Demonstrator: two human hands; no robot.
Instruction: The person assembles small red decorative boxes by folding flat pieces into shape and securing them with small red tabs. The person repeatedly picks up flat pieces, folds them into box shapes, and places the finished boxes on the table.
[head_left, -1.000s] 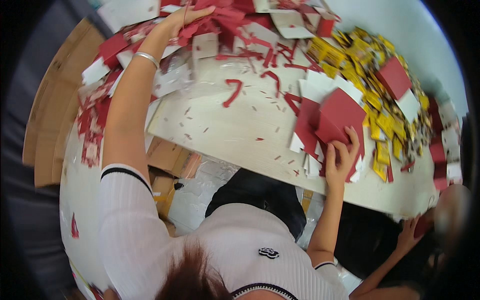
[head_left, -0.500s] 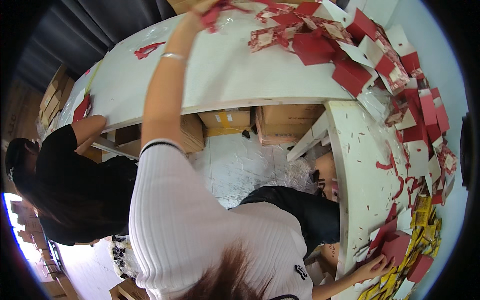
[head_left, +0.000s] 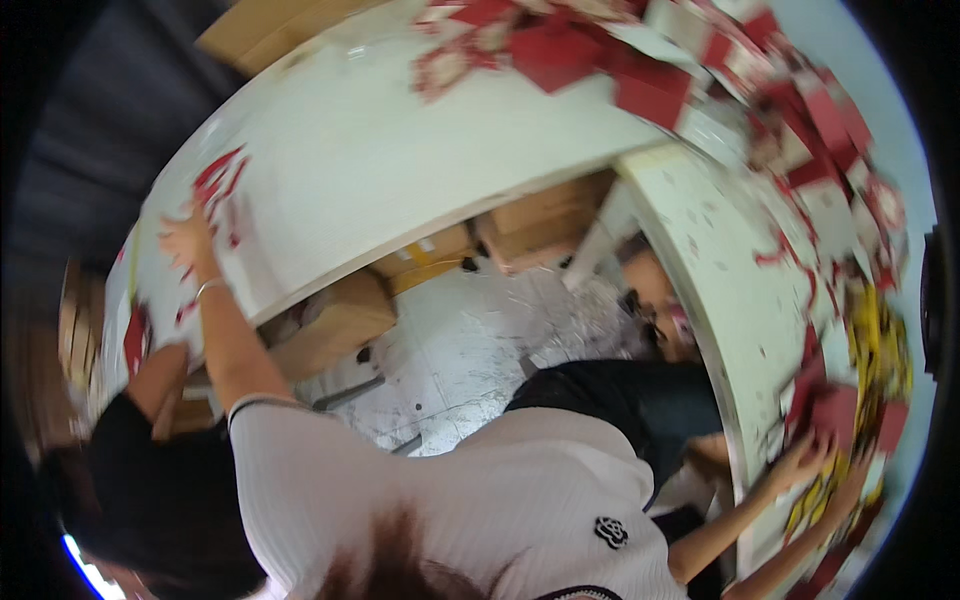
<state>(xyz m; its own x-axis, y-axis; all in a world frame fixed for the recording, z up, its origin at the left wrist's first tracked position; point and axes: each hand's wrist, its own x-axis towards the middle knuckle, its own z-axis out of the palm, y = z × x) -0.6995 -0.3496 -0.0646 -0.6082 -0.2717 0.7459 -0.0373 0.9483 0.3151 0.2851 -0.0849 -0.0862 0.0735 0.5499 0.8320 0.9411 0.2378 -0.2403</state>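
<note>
My left hand (head_left: 188, 243) is stretched out over the white table at the left, its fingers spread with nothing gripped. Thin red ribbons (head_left: 218, 180) lie on the tabletop just beyond and beside it. At the lower right, my right hand (head_left: 800, 463) is closed on the near edge of a small red box (head_left: 833, 415); blur hides its fingertips. Around that box are yellow packets (head_left: 868, 340) and more red cartons.
Red and white open boxes (head_left: 650, 85) pile along the far right. Another person's hand (head_left: 850, 485) reaches in beside my right one. A person in black (head_left: 160, 490) sits at the left. Brown cartons (head_left: 340, 315) stand beneath the white table (head_left: 330, 170).
My left hand has swung from the far table edge to the left, and red ribbons now lie by it. My right hand stays at the red box. Another person's arm has appeared beside it.
</note>
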